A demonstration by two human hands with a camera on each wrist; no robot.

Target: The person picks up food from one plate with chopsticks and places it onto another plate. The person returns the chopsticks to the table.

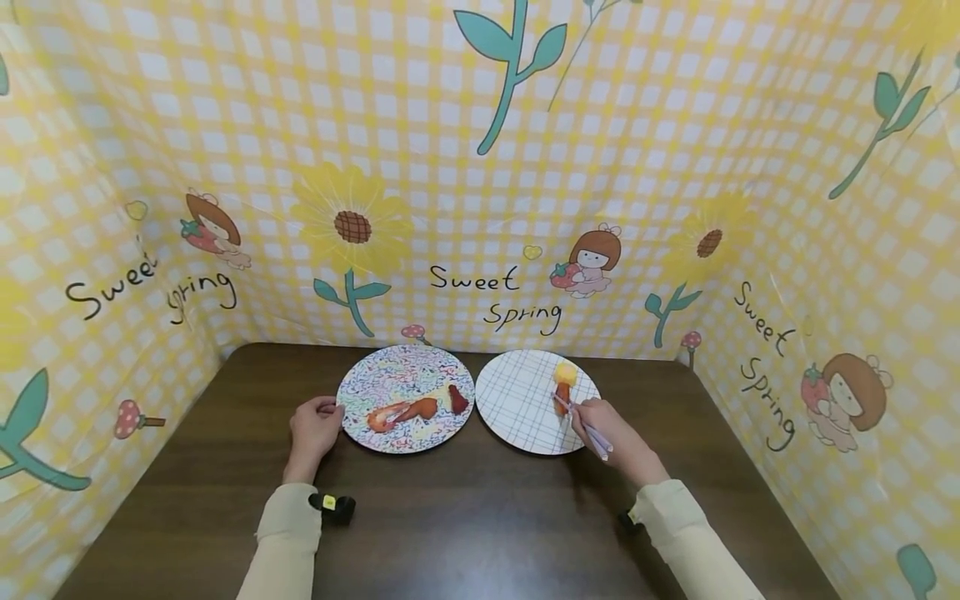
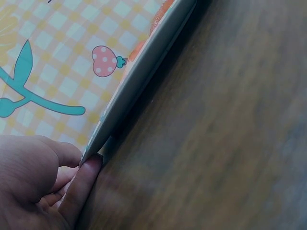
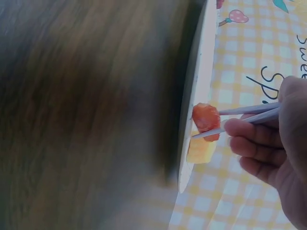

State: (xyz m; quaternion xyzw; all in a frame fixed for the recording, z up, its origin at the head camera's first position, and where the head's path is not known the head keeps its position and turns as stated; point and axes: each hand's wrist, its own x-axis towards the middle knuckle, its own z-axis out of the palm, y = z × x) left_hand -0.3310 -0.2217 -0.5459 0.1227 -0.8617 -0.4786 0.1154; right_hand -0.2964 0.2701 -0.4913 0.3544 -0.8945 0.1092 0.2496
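My left hand pinches the left rim of the speckled round plate, thumb and finger on the edge in the left wrist view. Several reddish-orange food pieces lie on that plate, with a dark red one at their right end. My right hand holds a pair of pale chopsticks over the white grid-patterned plate. The chopstick tips are at an orange-red piece, one on either side of it. A yellow piece lies right behind it on the plate.
Both plates stand side by side near the back of the dark wooden table, their rims close together. A yellow checked cloth with printed flowers and figures encloses the back and sides. Black bands with small devices are on both wrists.
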